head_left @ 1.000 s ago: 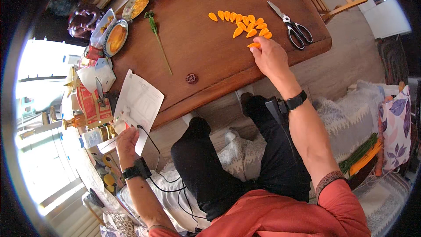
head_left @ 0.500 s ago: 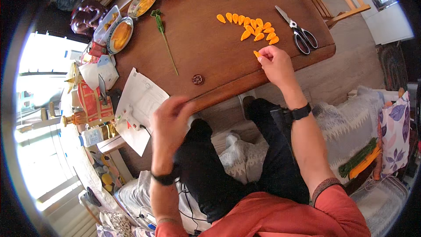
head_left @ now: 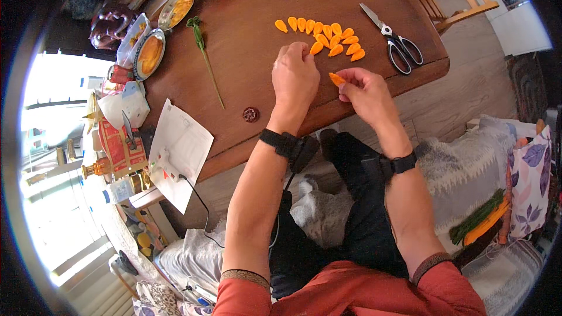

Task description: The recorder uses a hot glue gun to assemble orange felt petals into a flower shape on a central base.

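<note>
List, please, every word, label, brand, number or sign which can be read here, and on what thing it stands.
No text can be read clearly.
White paper sheet: faint marks, too pale and small.
Red-and-tan package: markings too small and blurred.
Bottle with blue cap: label too small.
Orange pieces: no lettering visible.

No words, numbers or signs are legible here.

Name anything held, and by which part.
The right hand pinches an orange petal-shaped piece by its right end; whether the left hand holds anything cannot be told.
</note>
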Motion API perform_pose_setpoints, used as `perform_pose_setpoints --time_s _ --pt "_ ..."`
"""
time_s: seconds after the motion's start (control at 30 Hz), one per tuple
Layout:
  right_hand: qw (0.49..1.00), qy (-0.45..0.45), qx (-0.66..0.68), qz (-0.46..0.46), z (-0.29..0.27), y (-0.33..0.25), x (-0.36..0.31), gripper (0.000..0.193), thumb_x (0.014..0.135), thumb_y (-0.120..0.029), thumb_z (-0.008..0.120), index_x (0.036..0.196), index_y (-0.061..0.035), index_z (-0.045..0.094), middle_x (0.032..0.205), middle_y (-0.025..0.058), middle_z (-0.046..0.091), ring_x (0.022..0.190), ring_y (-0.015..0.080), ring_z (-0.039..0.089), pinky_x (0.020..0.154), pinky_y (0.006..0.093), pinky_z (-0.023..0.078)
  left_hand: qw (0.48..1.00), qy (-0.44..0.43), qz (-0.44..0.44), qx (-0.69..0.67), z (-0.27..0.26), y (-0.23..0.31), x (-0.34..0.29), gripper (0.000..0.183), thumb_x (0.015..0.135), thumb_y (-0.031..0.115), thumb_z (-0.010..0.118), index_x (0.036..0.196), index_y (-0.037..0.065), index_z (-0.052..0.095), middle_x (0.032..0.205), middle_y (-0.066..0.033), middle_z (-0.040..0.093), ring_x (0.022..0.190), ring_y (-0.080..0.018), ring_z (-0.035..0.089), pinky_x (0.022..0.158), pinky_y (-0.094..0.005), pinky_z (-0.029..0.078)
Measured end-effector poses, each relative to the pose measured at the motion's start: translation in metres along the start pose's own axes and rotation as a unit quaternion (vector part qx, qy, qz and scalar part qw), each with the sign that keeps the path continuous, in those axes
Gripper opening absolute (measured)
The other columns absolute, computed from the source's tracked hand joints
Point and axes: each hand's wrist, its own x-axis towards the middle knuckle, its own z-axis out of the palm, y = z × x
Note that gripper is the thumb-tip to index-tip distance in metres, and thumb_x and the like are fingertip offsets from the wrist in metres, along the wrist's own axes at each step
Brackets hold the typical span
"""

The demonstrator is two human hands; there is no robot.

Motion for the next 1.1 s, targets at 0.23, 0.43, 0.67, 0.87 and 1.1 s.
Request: perform_pose_setpoints --time_s 0.23,0.43,0.67,0.87,1.1 --pt "0.999 -0.003 0.022 -0.029 -0.003 0.0 -0.002 0.027 0.096 -0.016 0.068 0.115 0.0028 0.072 0.091 0.0134 0.077 0.074 0.0179 0.073 0.069 0.0328 0.057 1.0 0.013 0.014 0.011 0.024 0.003 0.008 0.019 0.088 0.01 0.07 0.106 0.003 0.07 0.105 -0.0207 0.07 0.098 -0.0413 0.068 0.084 -0.0492 0.055" --pt "0.997 -0.01 0.075 -0.006 0.003 -0.002 -0.005 0.023 0.097 -0.013 0.066 0.113 0.0036 0.072 0.089 0.0126 0.076 0.076 0.0158 0.073 0.07 0.0308 0.058 0.999 -0.014 -0.046 0.026 0.018 -0.001 0.014 0.021 0.087 0.01 0.068 0.107 0.005 0.072 0.104 -0.0199 0.071 0.098 -0.0406 0.068 0.085 -0.0495 0.055" --pt "0.986 0.01 0.164 0.009 -0.001 0.015 -0.007 0.023 0.101 -0.01 0.062 0.119 0.0025 0.07 0.098 0.0076 0.073 0.081 0.0119 0.07 0.073 0.0262 0.06 0.934 0.027 -0.189 -0.301 -0.094 -0.002 -0.026 0.02 0.095 0.008 0.067 0.115 0.004 0.071 0.086 -0.004 0.067 0.069 -0.0082 0.061 0.056 -0.0229 0.048" --pt "0.992 -0.014 0.128 -0.008 0.035 -0.019 -0.013 0.02 0.101 -0.01 0.063 0.116 0.001 0.071 0.096 0.0054 0.072 0.082 0.0099 0.069 0.073 0.025 0.059 0.847 0.092 -0.282 -0.441 -0.182 -0.076 -0.086 0.017 0.096 0.003 0.068 0.112 -0.001 0.063 0.091 -0.0094 0.07 0.073 -0.0144 0.069 0.056 -0.0234 0.051" --pt "0.99 -0.104 0.09 -0.023 0.079 -0.031 0.003 0.02 0.099 -0.015 0.069 0.113 -0.0007 0.072 0.095 0.0033 0.074 0.081 0.0084 0.068 0.068 0.0243 0.057 0.796 0.058 -0.406 -0.446 -0.177 -0.089 -0.118 0.019 0.096 0.004 0.07 0.113 -0.004 0.065 0.101 -0.0131 0.073 0.082 -0.0176 0.073 0.063 -0.0243 0.058"
